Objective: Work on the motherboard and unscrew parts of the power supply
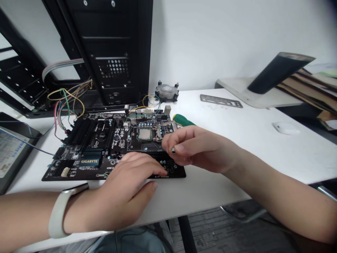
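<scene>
My left hand (pixel 134 189), with a watch (pixel 75 189) on its wrist, lies palm down over the front edge of a black motherboard (pixel 137 144); its thumb is apart from the fingers. Above the board's right front corner, my right hand (pixel 197 147) pinches a small dark cylinder with a pale end (pixel 173 150), possibly a capacitor. Just behind that hand lies a screwdriver with a green handle (pixel 184 120), its shaft reaching over the board. A square processor (pixel 144 134) sits exposed on the motherboard.
A black computer case (pixel 116 52) stands behind the board, with coloured wires (pixel 67 102) running down to it. Farther back are a CPU fan (pixel 166 91) and a metal I/O plate (pixel 221 101). A white mouse (pixel 285 128) and a monitor stand (pixel 279 73) are at right.
</scene>
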The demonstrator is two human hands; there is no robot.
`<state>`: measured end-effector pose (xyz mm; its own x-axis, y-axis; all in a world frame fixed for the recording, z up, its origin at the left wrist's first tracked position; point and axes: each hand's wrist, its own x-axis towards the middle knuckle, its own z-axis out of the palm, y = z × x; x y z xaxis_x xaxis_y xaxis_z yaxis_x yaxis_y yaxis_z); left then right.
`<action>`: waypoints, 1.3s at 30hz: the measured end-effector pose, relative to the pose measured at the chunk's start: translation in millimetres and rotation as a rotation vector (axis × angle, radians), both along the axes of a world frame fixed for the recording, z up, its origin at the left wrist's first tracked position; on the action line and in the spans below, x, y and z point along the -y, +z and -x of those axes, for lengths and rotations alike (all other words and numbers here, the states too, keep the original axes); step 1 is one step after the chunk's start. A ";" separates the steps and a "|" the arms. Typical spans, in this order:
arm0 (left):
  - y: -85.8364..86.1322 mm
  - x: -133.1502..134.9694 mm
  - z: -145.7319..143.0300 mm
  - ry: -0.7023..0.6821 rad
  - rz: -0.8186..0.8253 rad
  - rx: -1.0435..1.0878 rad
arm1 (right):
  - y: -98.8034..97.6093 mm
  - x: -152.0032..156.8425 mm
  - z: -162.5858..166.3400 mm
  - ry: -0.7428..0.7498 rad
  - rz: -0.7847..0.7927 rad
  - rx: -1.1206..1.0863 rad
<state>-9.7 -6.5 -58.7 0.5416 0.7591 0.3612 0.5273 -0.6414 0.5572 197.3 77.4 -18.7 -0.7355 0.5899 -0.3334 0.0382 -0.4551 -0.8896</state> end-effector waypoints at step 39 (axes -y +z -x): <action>7.1 11.4 -1.4 -0.083 -0.374 -0.096 | 4.2 8.7 5.8 0.049 0.056 0.090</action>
